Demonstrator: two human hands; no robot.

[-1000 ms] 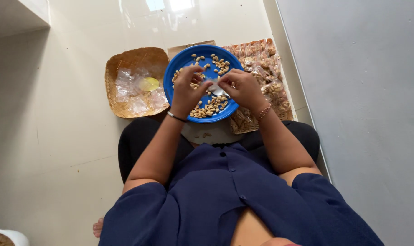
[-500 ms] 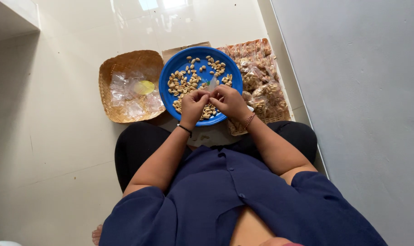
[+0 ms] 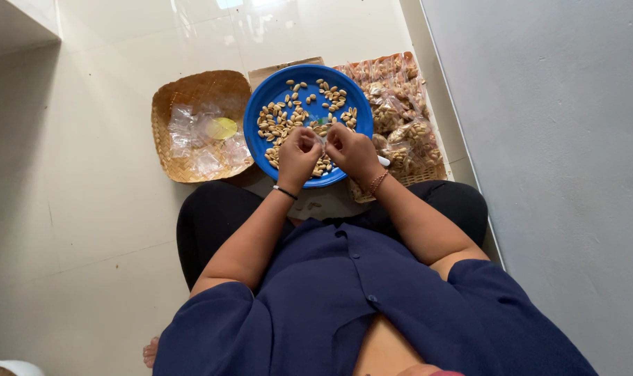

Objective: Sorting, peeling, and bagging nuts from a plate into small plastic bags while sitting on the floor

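A round blue plate [image 3: 288,87] with several loose peanuts [image 3: 278,122] rests on the floor before my crossed legs. My left hand [image 3: 299,152] and my right hand [image 3: 350,150] meet over the plate's near edge. Both pinch a small clear plastic bag [image 3: 321,139] between their fingertips. A thin white piece sticks out past my right hand's outer side. A dark band circles my left wrist and a beaded bracelet my right.
A woven basket [image 3: 191,90] with empty clear bags and a yellow piece sits left of the plate. Another woven tray [image 3: 431,170] piled with filled peanut packets lies to the right, against a grey wall [image 3: 539,139]. Pale floor tiles spread to the left.
Both hands drew back from the plate's middle to its near edge and closed together on the small bag. The camera view shifted slightly.
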